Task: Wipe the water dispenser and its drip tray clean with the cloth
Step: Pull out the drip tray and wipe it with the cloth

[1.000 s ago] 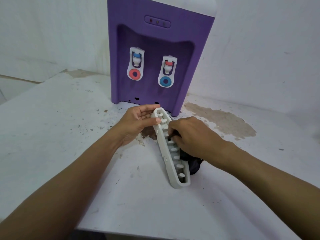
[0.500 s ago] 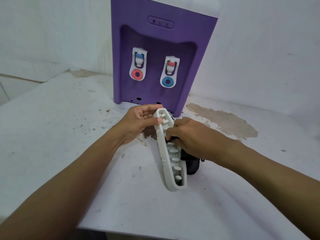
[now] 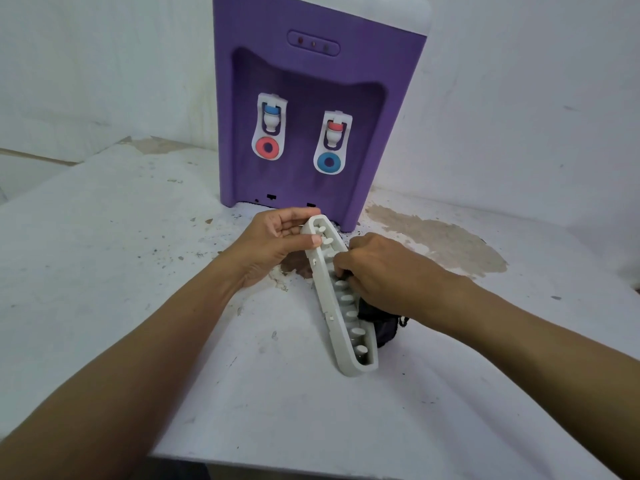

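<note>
My left hand (image 3: 273, 242) fingers pinch the drip tray (image 3: 341, 306), off the water dispenser (image 3: 311, 98) by the surface's far edge; my right hand (image 3: 377, 271) clenches the cloth (image 3: 379, 323) inside it. Dispenser likely unwiped.

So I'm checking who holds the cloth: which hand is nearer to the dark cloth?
Right. The right hand presses the dark cloth into the drip tray; the left hand grips the tray's far end, away from the cloth.
</note>
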